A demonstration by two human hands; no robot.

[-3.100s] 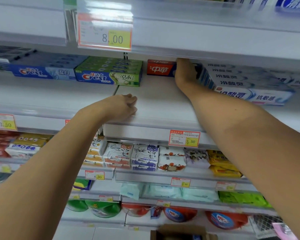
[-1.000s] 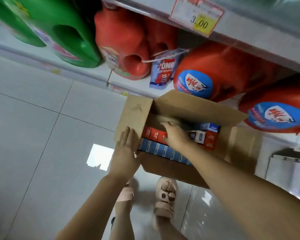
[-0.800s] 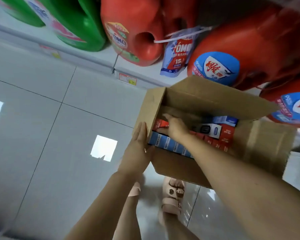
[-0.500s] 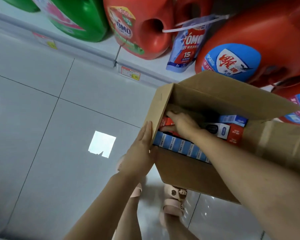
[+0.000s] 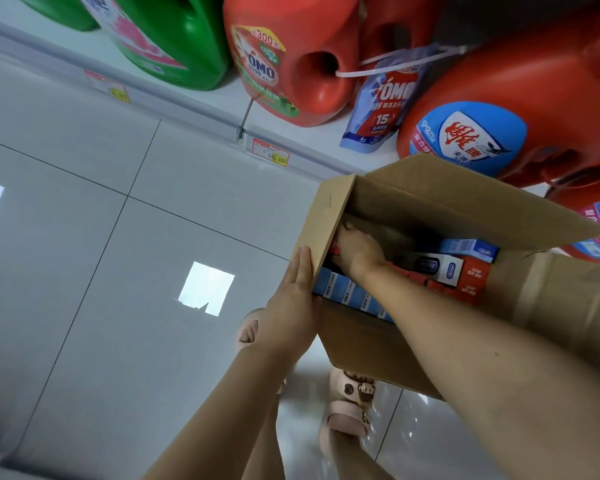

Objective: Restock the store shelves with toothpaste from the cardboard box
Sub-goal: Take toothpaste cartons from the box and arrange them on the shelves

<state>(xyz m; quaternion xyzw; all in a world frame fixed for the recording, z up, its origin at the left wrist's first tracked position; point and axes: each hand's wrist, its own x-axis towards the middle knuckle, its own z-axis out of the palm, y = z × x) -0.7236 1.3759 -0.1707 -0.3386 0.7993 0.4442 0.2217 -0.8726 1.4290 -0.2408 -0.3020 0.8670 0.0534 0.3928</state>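
An open cardboard box (image 5: 378,351) stands on the floor in front of the bottom shelf. Inside lie red toothpaste cartons (image 5: 465,282), blue ones (image 5: 347,294) along the near wall, and a white carton (image 5: 437,268). My left hand (image 5: 293,306) lies flat with straight fingers against the box's left flap (image 5: 329,220). My right hand (image 5: 357,249) reaches down into the box's left end, its fingers curled round a red carton there; the flap hides most of that carton.
The bottom shelf (image 5: 201,109) behind the box holds green (image 5: 174,36) and red detergent jugs (image 5: 291,60), with a blue refill pouch (image 5: 385,102) tied to one. Grey floor tiles (image 5: 101,254) spread to the left. My sandalled feet (image 5: 350,410) stand just below the box.
I turned from the toothpaste shelf down to the box. In the last second my right hand pushed deeper into the box's left end, and my left hand stayed on the flap.
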